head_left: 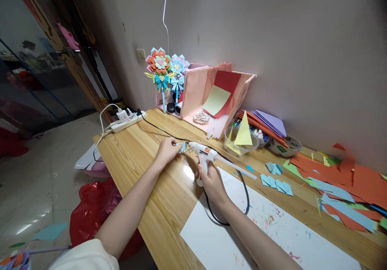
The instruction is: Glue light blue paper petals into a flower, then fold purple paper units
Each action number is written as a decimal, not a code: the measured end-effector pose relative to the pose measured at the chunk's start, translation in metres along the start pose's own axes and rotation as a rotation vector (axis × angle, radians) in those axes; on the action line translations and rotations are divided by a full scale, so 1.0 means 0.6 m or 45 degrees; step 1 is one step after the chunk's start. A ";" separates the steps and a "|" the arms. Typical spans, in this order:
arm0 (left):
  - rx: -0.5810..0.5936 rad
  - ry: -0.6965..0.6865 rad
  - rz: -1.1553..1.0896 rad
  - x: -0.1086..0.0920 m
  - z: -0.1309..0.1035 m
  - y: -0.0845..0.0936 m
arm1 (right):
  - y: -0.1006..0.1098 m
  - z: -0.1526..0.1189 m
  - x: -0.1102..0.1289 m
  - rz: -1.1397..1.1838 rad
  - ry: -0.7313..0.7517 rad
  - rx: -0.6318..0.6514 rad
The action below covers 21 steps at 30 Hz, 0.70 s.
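My right hand (211, 180) is wrapped round the handle of a white hot glue gun (204, 154). A clear glue stick (237, 167) juts from the gun's back end. Its nozzle points left, close to a small light-blue folded paper piece (183, 146) pinched in the fingers of my left hand (168, 150). Whether the nozzle touches the paper, I cannot tell. Several similar light-blue folded paper pieces (276, 184) lie on the wooden table (169, 189) to the right.
At the back stand paper flowers (160, 62) beside a pink box organizer (196, 88). A power strip (128, 121) sits at the left edge, its cords crossing the table. Plastic bowls (241, 147), orange paper scraps (359, 181) and a white sheet (229, 237) occupy the right side.
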<state>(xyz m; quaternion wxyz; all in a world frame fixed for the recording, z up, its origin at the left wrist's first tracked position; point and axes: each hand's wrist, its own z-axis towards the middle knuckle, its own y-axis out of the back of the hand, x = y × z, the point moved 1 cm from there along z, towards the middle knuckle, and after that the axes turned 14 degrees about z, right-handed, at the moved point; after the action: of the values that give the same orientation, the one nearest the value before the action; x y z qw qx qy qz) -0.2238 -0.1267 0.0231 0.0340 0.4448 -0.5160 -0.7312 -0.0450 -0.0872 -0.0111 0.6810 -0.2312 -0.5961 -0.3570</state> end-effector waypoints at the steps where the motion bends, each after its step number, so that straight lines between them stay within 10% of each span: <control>1: 0.000 0.003 0.002 0.000 0.000 0.000 | 0.000 0.000 0.000 -0.002 0.001 -0.004; 21: -0.046 -0.009 -0.024 0.006 0.004 -0.003 | 0.000 -0.001 0.003 -0.009 0.012 -0.036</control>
<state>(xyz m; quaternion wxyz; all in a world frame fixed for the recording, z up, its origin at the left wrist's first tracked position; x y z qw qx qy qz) -0.2269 -0.1260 0.0195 0.0335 0.4464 -0.4986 -0.7423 -0.0446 -0.0878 -0.0097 0.6791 -0.2373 -0.5886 -0.3689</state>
